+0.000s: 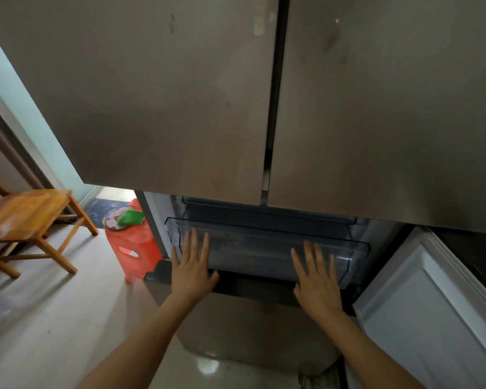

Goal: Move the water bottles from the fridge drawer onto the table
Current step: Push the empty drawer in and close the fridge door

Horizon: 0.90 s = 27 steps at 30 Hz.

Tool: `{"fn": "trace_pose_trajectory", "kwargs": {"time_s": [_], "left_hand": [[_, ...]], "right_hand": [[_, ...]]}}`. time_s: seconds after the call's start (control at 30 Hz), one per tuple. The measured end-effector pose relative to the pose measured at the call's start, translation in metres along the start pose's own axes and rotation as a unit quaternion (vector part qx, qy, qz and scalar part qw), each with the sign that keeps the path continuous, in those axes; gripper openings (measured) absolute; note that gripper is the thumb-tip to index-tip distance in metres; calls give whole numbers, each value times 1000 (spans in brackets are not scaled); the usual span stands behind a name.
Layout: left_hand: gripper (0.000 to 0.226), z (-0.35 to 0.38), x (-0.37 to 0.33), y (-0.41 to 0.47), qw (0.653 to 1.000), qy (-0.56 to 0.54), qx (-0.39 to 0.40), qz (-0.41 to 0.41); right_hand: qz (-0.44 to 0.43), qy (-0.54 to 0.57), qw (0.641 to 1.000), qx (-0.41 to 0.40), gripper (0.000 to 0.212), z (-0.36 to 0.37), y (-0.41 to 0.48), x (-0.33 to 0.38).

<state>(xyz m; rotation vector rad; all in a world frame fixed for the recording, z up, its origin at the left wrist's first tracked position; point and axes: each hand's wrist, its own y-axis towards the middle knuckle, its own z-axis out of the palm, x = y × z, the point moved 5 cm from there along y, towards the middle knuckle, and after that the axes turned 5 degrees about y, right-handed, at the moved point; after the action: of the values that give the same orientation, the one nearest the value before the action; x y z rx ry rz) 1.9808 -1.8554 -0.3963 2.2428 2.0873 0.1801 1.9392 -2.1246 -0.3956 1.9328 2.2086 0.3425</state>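
Note:
A clear plastic fridge drawer (264,242) sticks out a little from the open lower compartment, under the two shut upper doors (180,94). My left hand (192,265) lies flat against the drawer's front at its left end, fingers spread. My right hand (317,279) rests flat on the front near its right end, fingers apart too. Neither hand holds anything. I see no water bottles; the drawer's inside looks dim and I cannot make out its contents.
The white inner side of the opened lower door (432,304) stands at the right. A red plastic stool (129,245) with a green item on top sits left of the fridge. Further left stands a wooden chair (28,217) on the pale floor.

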Motion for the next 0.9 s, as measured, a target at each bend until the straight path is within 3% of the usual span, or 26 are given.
{"fn": "trace_pose_trajectory", "kwargs": {"time_s": [0.13, 0.23, 0.4, 0.53, 0.67, 0.9], "left_hand": [[94, -7, -9, 22, 1000, 4, 14, 1], [97, -12, -15, 33, 999, -8, 48, -6], [97, -15, -19, 42, 995, -21, 97, -12], [94, -22, -23, 36, 994, -40, 96, -10], [92, -37, -28, 17, 998, -30, 51, 19], [91, -49, 0, -18, 998, -30, 45, 12]], "right_hand": [[-3, -22, 1000, 15, 109, -3, 21, -1], [-1, -25, 999, 42, 104, -4, 34, -6], [6, -43, 991, 126, 104, -12, 50, -9], [-7, -53, 974, 221, 88, -16, 54, -13], [-13, -50, 969, 241, 83, -29, 55, -17], [-14, -86, 976, 200, 84, -49, 23, -1]]}}
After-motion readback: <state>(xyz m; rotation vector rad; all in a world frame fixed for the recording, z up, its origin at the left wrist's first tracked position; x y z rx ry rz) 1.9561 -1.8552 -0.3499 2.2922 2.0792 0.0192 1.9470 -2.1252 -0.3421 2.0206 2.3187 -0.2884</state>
